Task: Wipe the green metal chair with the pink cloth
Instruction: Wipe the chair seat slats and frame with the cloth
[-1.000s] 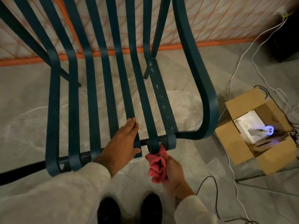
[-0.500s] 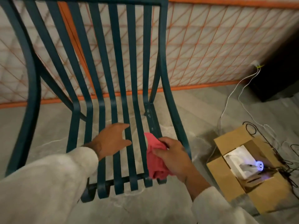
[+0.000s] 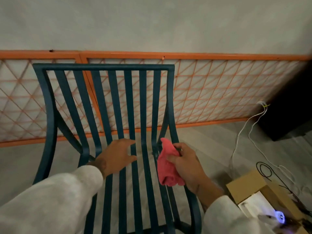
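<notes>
Right hand [image 3: 187, 168] grips pink cloth [image 3: 166, 168] against green chair [image 3: 128, 105] slat; left hand [image 3: 116, 157] flat on slats.

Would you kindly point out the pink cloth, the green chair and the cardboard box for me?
pink cloth [image 3: 166, 171], head view, on the bunched middle of the fabric.
green chair [image 3: 103, 67], head view, on the top rail of the backrest.
cardboard box [image 3: 246, 186], head view, on its open left flap.

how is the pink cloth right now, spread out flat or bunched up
Bunched up: the pink cloth hangs in crumpled folds from the right hand, which grips it by the right slats of the green chair.
</notes>
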{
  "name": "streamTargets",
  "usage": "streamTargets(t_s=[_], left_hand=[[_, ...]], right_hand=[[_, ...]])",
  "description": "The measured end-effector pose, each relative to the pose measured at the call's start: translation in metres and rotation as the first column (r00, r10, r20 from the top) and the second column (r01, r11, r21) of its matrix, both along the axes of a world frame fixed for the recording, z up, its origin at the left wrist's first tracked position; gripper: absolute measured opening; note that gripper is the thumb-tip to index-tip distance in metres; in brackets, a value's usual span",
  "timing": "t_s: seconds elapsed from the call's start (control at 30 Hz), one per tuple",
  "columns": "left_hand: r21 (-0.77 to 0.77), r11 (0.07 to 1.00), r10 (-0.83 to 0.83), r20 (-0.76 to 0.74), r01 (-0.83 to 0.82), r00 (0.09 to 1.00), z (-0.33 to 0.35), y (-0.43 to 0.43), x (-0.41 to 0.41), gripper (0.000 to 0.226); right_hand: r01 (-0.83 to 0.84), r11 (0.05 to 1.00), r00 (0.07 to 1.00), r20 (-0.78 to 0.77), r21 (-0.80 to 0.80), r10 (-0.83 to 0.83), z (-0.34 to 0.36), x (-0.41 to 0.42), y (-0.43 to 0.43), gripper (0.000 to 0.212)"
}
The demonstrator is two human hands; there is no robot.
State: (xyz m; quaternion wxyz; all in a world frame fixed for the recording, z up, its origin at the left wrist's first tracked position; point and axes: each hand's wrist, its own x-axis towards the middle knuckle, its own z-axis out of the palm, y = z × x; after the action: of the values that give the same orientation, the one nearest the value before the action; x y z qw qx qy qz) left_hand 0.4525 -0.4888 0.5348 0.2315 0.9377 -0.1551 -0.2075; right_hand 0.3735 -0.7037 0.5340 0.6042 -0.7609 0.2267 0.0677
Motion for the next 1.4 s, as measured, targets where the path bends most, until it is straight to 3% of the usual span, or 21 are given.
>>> streamTargets(t_s=[0.23, 0.53, 0.73, 0.9, 1.03, 1.17, 1.33, 1.4], left_hand=[[-0.127, 0.981, -0.13, 0.119, 0.145, 0.984, 0.01, 0.003, 0.092, 0.048], [-0.035, 0.948, -0.27, 0.432, 0.315, 0.861, 0.07, -0.03, 0.203, 0.052], [0.073, 0.93, -0.329, 0.598, 0.359, 0.731, 0.092, -0.062, 0.247, 0.052], [0.122, 0.937, -0.338, 0.544, 0.327, 0.768, 0.101, -0.078, 0.28, 0.028], [0.14, 0.936, -0.345, 0.53, 0.322, 0.775, 0.105, -0.084, 0.295, 0.025], [0.068, 0.943, -0.315, 0.494, 0.325, 0.81, 0.112, -0.082, 0.301, 0.027], [0.071, 0.941, -0.326, 0.458, 0.332, 0.827, 0.124, -0.085, 0.303, 0.022], [0.072, 0.94, -0.327, 0.456, 0.332, 0.828, 0.124, -0.086, 0.303, 0.022]], right_hand=[[0.163, 0.985, 0.986, 0.015, 0.062, -0.164, 0.007, 0.083, 0.015, 0.021], [0.31, 0.946, 0.933, 0.164, 0.088, -0.321, 0.041, 0.181, 0.022, 0.01], [0.389, 0.921, 0.89, 0.257, 0.003, -0.377, 0.057, 0.233, 0.02, 0.038], [0.451, 0.873, 0.826, 0.459, -0.188, -0.328, 0.05, 0.271, 0.019, 0.005], [0.437, 0.836, 0.838, 0.487, -0.332, -0.245, 0.019, 0.289, 0.029, 0.011], [0.42, 0.842, 0.866, 0.428, -0.338, -0.259, 0.002, 0.275, 0.028, 0.013], [0.404, 0.847, 0.839, 0.509, -0.346, -0.193, 0.029, 0.291, 0.022, 0.016], [0.336, 0.845, 0.889, 0.437, -0.416, -0.138, 0.022, 0.286, 0.023, 0.015]])
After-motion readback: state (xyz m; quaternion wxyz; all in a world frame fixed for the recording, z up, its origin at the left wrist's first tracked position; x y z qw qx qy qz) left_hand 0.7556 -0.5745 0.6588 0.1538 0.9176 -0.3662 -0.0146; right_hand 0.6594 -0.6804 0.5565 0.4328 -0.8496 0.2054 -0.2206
